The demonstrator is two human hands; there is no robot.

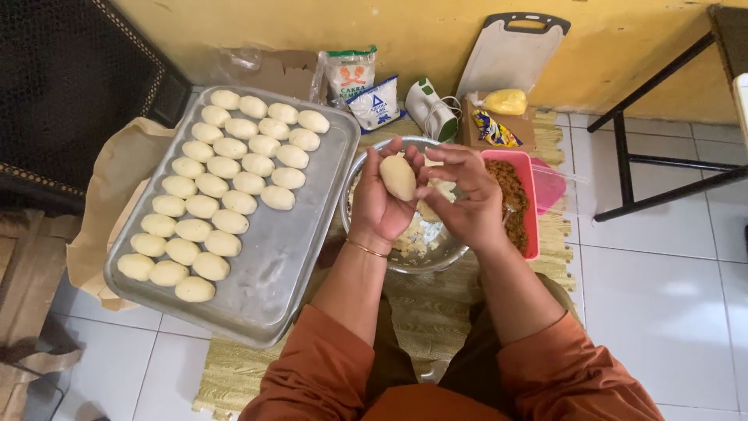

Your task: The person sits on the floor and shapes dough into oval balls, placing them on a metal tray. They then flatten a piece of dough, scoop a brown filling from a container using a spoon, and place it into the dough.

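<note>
An oval piece of pale dough (398, 177) lies in the cupped palm of my left hand (380, 204), held above a metal bowl (360, 165) that has dough scraps in it. My right hand (466, 196) is curled beside it, its fingertips touching the dough's right edge. To the left a large metal tray (288, 257) carries several rows of shaped dough ovals (224, 168). A pink container (531, 204) of brown crumbly filling stands just right of the bowl, partly behind my right hand.
Flour bags (350, 74), a white hand mixer (432, 109), a cutting board (510, 51) and a small box with yellow packets (502, 117) line the yellow wall. A brown paper bag (109, 203) lies under the tray. A black metal frame (623, 156) stands at right on white tiles.
</note>
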